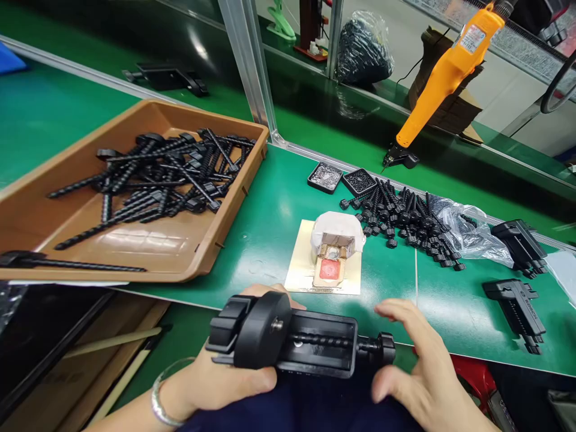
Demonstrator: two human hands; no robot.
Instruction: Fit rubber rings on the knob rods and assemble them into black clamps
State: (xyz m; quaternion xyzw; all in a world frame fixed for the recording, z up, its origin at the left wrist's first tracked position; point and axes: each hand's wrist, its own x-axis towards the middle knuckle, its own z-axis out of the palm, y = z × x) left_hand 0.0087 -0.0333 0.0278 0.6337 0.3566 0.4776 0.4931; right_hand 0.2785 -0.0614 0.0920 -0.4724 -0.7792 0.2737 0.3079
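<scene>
A black plastic clamp device (321,342) lies across the front of the view, with a threaded rod along its channel and a round knob at its right end. My left hand (234,372) is wrapped round its left part, thumb along the near side and fingers behind. Around the knob end, my right hand (414,354) is open, thumb and fingers spread apart, not visibly touching it. Beyond the device, a white and wooden fixture (337,240) with a red patch stands on a pale yellow board (297,258).
A brown tray (216,240) of black threaded rods is at the left. Black knobbed screws (400,210) are piled behind the fixture, near two small trays (324,177). An orange electric screwdriver (441,81) hangs above. Two black parts (517,309) (519,243) lie at the right.
</scene>
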